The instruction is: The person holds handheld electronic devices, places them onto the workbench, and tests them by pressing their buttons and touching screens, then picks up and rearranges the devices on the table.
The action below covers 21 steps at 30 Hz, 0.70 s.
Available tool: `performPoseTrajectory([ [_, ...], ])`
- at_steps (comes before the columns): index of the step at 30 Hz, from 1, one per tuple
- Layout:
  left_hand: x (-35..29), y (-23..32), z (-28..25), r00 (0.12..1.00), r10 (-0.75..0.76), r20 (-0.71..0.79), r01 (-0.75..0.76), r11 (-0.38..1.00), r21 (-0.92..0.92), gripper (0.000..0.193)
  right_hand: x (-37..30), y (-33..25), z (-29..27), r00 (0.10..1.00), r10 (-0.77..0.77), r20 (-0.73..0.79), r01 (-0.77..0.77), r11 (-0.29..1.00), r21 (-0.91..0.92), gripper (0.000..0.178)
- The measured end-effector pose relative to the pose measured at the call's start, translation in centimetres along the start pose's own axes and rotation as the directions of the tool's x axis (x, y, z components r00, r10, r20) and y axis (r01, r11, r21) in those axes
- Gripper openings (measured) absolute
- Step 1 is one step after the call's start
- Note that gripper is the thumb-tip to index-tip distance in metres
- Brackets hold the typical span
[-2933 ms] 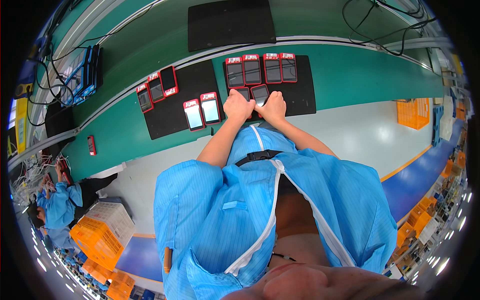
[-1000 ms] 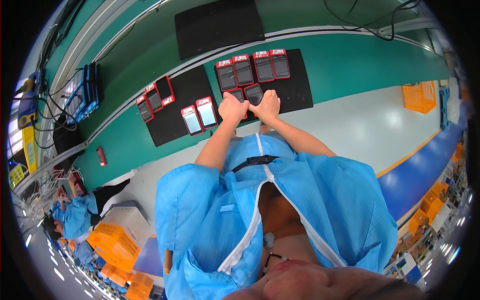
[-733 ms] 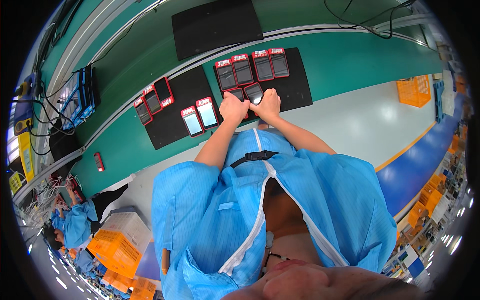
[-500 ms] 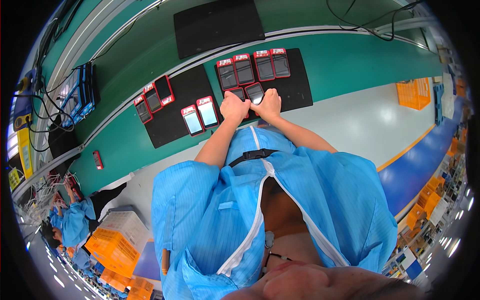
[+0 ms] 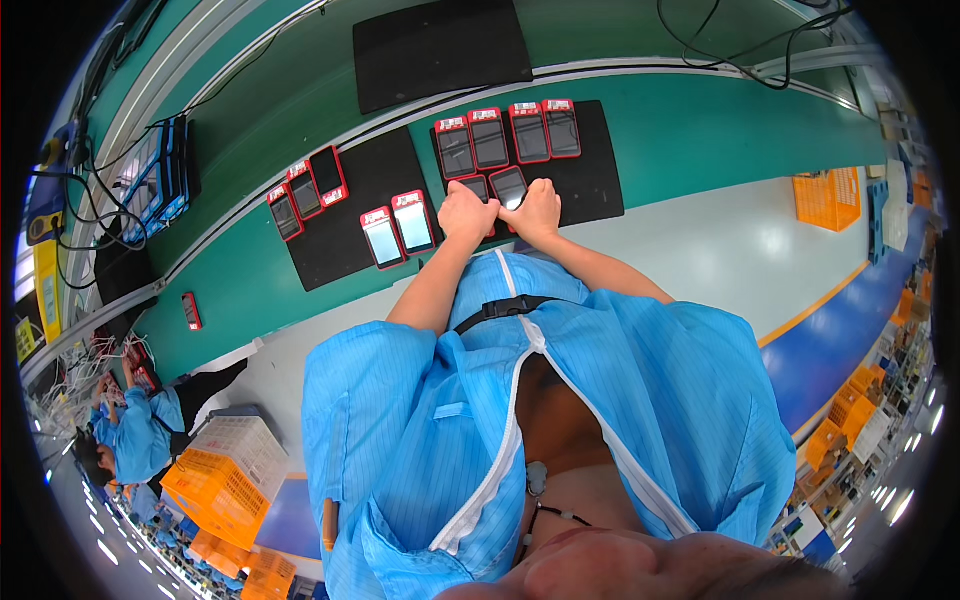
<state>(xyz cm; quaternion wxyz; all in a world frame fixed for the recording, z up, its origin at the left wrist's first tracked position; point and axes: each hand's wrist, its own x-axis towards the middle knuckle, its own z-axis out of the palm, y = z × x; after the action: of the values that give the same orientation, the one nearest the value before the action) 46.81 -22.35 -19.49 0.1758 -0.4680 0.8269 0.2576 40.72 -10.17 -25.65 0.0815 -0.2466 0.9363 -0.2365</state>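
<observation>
Light-blue striped smock, white zip, black strap

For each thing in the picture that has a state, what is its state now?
left hand: closed, resting on a handheld device.
right hand: closed, on the device beside it.
two devices on the left mat: screens lit.
row of four devices: flat, screens dark.

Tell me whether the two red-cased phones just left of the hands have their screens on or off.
On. Both red-cased phones show pale, lit screens on the black mat, unlike the dark screens in the top row of four.
</observation>
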Motion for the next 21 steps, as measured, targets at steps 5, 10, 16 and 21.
performPoseTrajectory([
  [5, -0.06, -0.03, -0.13, 1.000, 0.000, 0.001, 0.000, 1.000, -0.005, 0.070, 0.06, -0.08, -0.12, 1.000, -0.001, 0.012, 0.001, 1.000, 0.013, 0.070],
  [10, -0.11, 0.11, -0.11, 1.000, -0.005, 0.000, 0.005, 1.000, -0.007, 0.070, 0.07, -0.07, -0.18, 1.000, -0.009, -0.002, 0.009, 1.000, 0.010, 0.071],
  [16, -0.14, 0.03, -0.11, 1.000, -0.003, -0.001, 0.003, 1.000, -0.006, 0.070, 0.03, -0.22, -0.39, 1.000, 0.006, 0.022, -0.006, 1.000, 0.013, 0.071],
  [21, -0.17, 0.10, -0.18, 1.000, -0.006, 0.001, 0.006, 1.000, -0.009, 0.070, 0.03, -0.29, -0.41, 0.999, 0.027, 0.043, -0.028, 1.000, 0.004, 0.066],
])
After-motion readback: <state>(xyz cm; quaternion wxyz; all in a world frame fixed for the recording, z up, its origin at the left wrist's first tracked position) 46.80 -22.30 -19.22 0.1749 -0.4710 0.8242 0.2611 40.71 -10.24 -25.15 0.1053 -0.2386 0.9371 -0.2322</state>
